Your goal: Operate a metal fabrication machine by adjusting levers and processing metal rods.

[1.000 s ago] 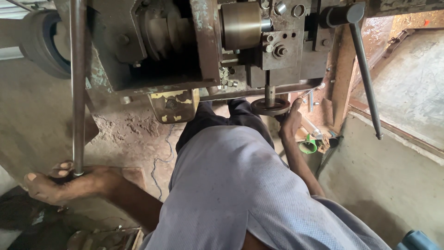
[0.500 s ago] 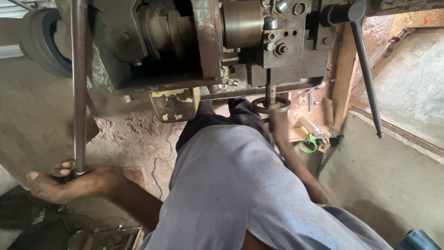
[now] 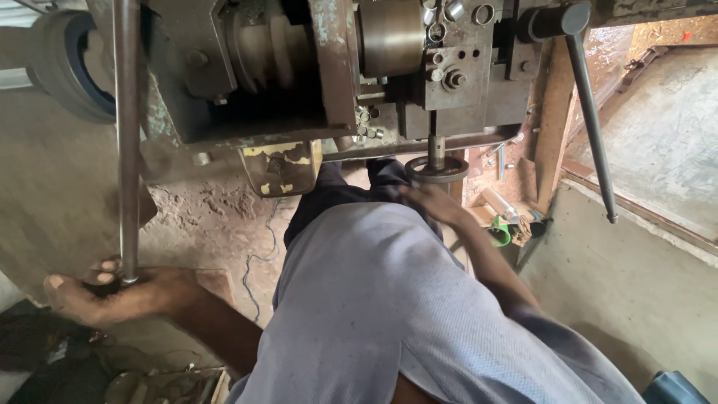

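Note:
My left hand [image 3: 112, 290] grips the lower end of a long steel lever rod [image 3: 126, 135] that runs up along the left side of a heavy, worn metal machine [image 3: 299, 67]. My right hand [image 3: 434, 200] reaches forward beneath the machine's tool head and rests with its fingers against the round metal handwheel [image 3: 437, 169] on a short vertical shaft. My grey shirt [image 3: 374, 314] fills the lower middle of the head view and hides my right forearm in part.
A second long lever with a dark knob [image 3: 591, 120] hangs down at the right. Small metal cylinders [image 3: 366, 123] lie on the machine's ledge. A green object [image 3: 499, 232] and scraps sit on the floor, beside a concrete step [image 3: 636, 262]. A tyre [image 3: 67, 67] stands at the far left.
My right hand slid from the right side of the handwheel to just below and left of it. The left hand stays on the lever rod.

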